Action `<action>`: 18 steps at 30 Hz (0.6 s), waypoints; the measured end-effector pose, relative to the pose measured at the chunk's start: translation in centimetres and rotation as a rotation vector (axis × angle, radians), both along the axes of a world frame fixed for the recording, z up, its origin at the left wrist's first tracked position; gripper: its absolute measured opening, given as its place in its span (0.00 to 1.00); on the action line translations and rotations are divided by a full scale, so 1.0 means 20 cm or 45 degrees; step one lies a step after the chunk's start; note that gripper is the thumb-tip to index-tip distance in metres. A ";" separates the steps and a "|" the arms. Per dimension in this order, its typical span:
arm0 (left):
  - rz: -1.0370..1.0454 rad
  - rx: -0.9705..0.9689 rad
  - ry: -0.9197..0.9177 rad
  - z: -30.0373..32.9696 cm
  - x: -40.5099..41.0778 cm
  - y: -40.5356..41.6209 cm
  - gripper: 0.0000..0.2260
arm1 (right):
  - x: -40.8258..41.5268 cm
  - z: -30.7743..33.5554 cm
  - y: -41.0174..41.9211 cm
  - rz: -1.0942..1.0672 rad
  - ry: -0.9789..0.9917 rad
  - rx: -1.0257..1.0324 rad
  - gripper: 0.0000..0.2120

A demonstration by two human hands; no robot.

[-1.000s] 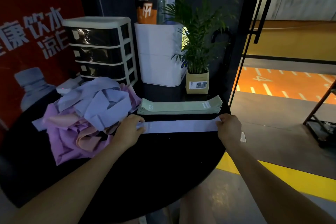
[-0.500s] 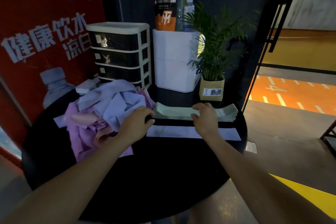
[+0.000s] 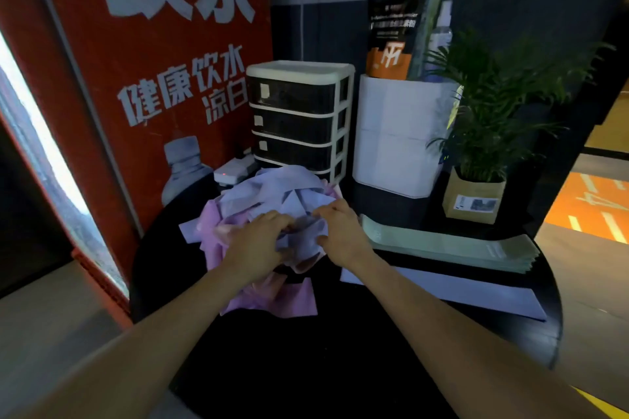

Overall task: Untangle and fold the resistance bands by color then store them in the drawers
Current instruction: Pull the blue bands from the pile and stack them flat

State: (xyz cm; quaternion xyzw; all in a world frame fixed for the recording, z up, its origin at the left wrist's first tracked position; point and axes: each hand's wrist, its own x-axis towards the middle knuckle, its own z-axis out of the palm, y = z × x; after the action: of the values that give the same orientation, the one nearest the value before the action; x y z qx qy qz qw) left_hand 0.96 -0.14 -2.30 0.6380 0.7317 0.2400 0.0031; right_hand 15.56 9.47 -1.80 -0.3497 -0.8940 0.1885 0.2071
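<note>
On the round black surface (image 3: 306,367) a tangled heap of resistance bands (image 3: 272,201) lies at the left, just in front of the drawer unit (image 3: 299,119). The heap is a crumpled mass of flat, wide strips: pale lavender ones on top, creased into sharp folds, with pink ones underneath spilling toward the near edge, and a peach-toned strip showing among them. Both hands are on top of this heap. The left hand (image 3: 255,238) has its fingers curled down into the lavender and pink strips, gripping them. The right hand (image 3: 340,231) sits just beside it, its fingers likewise curled and pinching a lavender fold near the middle of the heap. To the right of the heap, a neat stack of mint-green bands (image 3: 452,245) lies flat and straight, its layered ends visible at the right side. Just in front of that stack, a single lavender band (image 3: 459,292) lies flat and stretched out along the surface, its left end partly hidden under the right forearm. The drawer unit has a cream frame and four dark drawers, all closed, each with a small pale label at the left. Beside it stands a white container (image 3: 394,139) holding an orange and black pouch and bottles, and further right a potted plant (image 3: 483,133) in a paper-wrapped pot. A red banner (image 3: 143,54) with white characters stands behind at the left.
</note>
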 end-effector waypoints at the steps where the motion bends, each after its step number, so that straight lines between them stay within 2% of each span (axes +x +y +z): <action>1: 0.011 -0.015 0.014 0.00 -0.01 -0.01 0.19 | -0.01 0.00 0.00 0.005 -0.019 0.009 0.19; 5: 0.031 -0.053 0.074 -0.01 -0.02 -0.01 0.20 | -0.03 0.06 -0.01 0.049 0.050 0.053 0.06; 6: 0.016 -0.064 0.047 -0.01 -0.03 -0.01 0.23 | -0.03 0.09 -0.01 0.091 0.081 0.043 0.05; 8: -0.018 -0.047 -0.162 0.01 -0.03 -0.01 0.27 | -0.04 0.19 0.00 0.161 0.124 0.018 0.06; 10: -0.036 0.055 -0.389 0.07 -0.03 -0.01 0.17 | -0.05 0.28 0.01 0.179 0.221 0.027 0.04; 12: -0.053 0.172 -0.455 0.17 -0.03 0.01 0.07 | -0.05 0.37 0.03 0.153 0.362 -0.003 0.02; 15: -0.065 0.245 -0.476 0.38 -0.06 0.03 0.12 | -0.07 0.51 0.07 0.122 0.487 -0.019 0.06; 18: -0.077 0.338 -0.487 0.57 -0.08 0.07 0.12 | -0.10 0.65 0.10 0.123 0.618 0.055 0.01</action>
State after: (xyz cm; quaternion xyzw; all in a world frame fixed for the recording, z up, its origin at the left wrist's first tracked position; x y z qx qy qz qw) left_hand -0.63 1.33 9.10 0.5975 0.6603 0.4504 0.0648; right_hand 13.59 11.54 11.10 -0.2465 -0.8376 0.2575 0.4140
